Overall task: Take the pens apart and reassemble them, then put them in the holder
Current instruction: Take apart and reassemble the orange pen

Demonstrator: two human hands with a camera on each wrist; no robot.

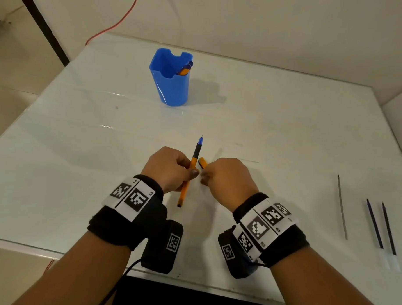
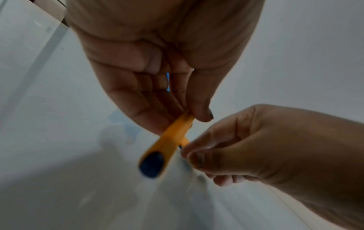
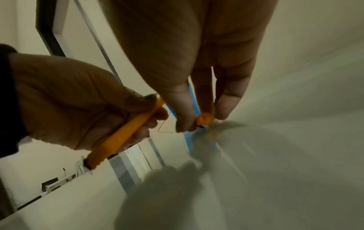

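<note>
My left hand (image 1: 173, 169) grips an orange pen (image 1: 189, 175) by the middle of its barrel, tip pointing away, black grip and blue tip showing. The pen (image 2: 169, 140) fills the left wrist view, its dark rear end toward the camera. Just to its right, my right hand (image 1: 226, 176) pinches a short orange cap (image 1: 202, 162) between thumb and fingers; the cap (image 3: 204, 119) shows end-on in the right wrist view, close beside the pen (image 3: 122, 135). A blue holder (image 1: 171, 78) stands at the table's far middle with several pens inside.
Three thin refills lie at the table's right: a grey one (image 1: 342, 206) and two dark blue ones (image 1: 374, 224) (image 1: 389, 229). A red cable (image 1: 120, 20) runs along the wall behind the white table (image 1: 81, 145). The table's front edge lies under my wrists.
</note>
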